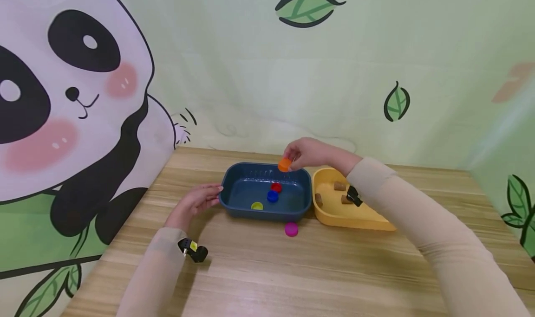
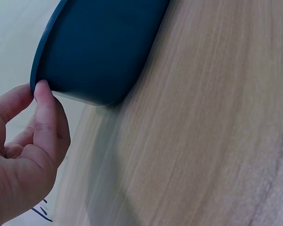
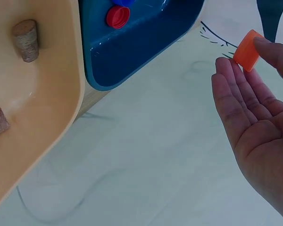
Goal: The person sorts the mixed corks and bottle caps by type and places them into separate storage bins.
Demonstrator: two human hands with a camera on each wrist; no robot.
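A dark blue tub (image 1: 234,177) sits mid-table with a red cap (image 1: 276,187), a blue cap (image 1: 272,196) and a yellow cap (image 1: 257,206) inside. My right hand (image 1: 302,154) hovers over the tub's far rim, pinching an orange cap (image 1: 284,164) between fingertips; the right wrist view shows that orange cap (image 3: 247,50) at my fingertips (image 3: 273,49), the red cap (image 3: 118,16) below. My left hand (image 1: 200,198) touches the tub's left rim, its fingertips (image 2: 42,94) against the blue tub (image 2: 99,47).
A magenta cap (image 1: 291,229) lies on the wooden table (image 1: 292,270) in front of the tub. A yellow tub (image 1: 334,217) to the right holds several corks (image 1: 339,186). Panda-printed walls close in the left and back.
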